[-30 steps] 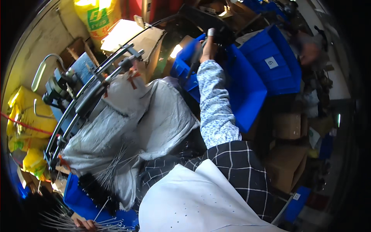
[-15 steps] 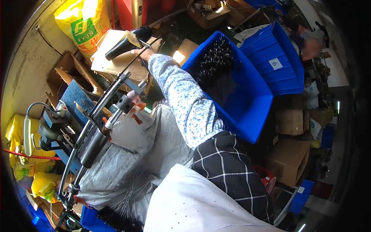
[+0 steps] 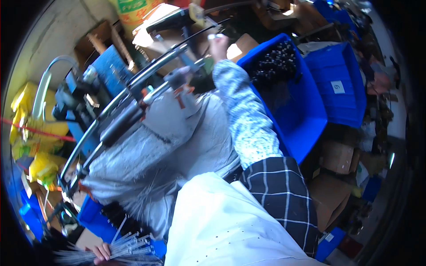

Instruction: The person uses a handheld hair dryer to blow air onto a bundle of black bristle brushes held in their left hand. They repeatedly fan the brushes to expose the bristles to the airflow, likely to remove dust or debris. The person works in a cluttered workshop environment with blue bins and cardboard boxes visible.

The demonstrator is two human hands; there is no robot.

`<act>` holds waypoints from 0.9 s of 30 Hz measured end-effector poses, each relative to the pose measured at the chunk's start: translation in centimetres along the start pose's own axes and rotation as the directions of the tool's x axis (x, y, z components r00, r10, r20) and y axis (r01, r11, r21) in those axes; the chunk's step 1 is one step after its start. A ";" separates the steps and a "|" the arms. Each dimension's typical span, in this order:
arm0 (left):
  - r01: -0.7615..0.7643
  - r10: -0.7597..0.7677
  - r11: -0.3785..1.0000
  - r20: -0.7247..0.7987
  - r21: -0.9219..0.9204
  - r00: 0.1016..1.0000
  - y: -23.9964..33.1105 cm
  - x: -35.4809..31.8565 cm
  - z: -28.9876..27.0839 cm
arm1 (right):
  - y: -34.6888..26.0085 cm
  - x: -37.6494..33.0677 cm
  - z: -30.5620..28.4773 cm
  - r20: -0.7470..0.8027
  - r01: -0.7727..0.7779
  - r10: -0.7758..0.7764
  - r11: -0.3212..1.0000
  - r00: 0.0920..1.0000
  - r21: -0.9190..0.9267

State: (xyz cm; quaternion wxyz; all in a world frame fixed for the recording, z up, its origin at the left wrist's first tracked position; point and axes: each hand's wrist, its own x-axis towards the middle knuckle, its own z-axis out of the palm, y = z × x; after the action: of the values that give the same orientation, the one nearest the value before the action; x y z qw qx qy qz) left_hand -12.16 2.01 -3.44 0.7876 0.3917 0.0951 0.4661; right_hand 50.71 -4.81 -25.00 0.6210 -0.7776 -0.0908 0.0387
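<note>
My right arm, in a speckled grey-blue sleeve, reaches up and away to the machine at the top. My right hand (image 3: 218, 45) is pinched on a small silvery piece (image 3: 214, 36), just right of the machine's long metal bars (image 3: 146, 77) and a black handle (image 3: 171, 20). At the lower left edge, my left hand (image 3: 103, 252) grips a bundle of thin metal rods (image 3: 128, 248) that fan out sideways. A grey cloth (image 3: 177, 142) drapes over the machine's frame between my two arms. My white apron fills the bottom centre.
A blue bin (image 3: 306, 119) holding small black parts stands just right of my right arm, with a second blue bin (image 3: 339, 88) beyond it. Cardboard boxes (image 3: 337, 157) are stacked at the right, yellow sacks (image 3: 37, 164) at the left, and another blue crate (image 3: 95, 217) lies low by my left hand.
My right hand left the blue bin, swung left to the machine's black handle, and now sits raised beside the bars. The left hand with the rods is back in view.
</note>
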 end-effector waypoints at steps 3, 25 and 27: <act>-0.087 0.087 0.996 -0.025 0.009 0.996 1.6 -3.2 2.3 | -7.7 -10.3 -7.7 -0.195 0.314 -0.278 0.931 0.941 0.187; -0.172 0.314 0.842 -0.203 0.511 0.927 -3.9 -5.8 8.2 | -21.7 -42.3 -2.4 0.888 0.114 -0.391 0.897 -0.243 0.427; -0.173 0.357 0.749 -0.171 0.640 0.918 -5.3 -5.0 6.8 | -24.0 -41.5 -2.7 0.776 0.375 -0.495 0.684 -0.392 0.626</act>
State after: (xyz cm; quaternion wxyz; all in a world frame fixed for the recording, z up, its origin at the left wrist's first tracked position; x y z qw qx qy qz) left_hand -7.87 -7.02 -3.63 0.5207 0.5642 0.2950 0.5688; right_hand 8.26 -10.12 -3.24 0.3219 -0.3381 -0.8120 0.3502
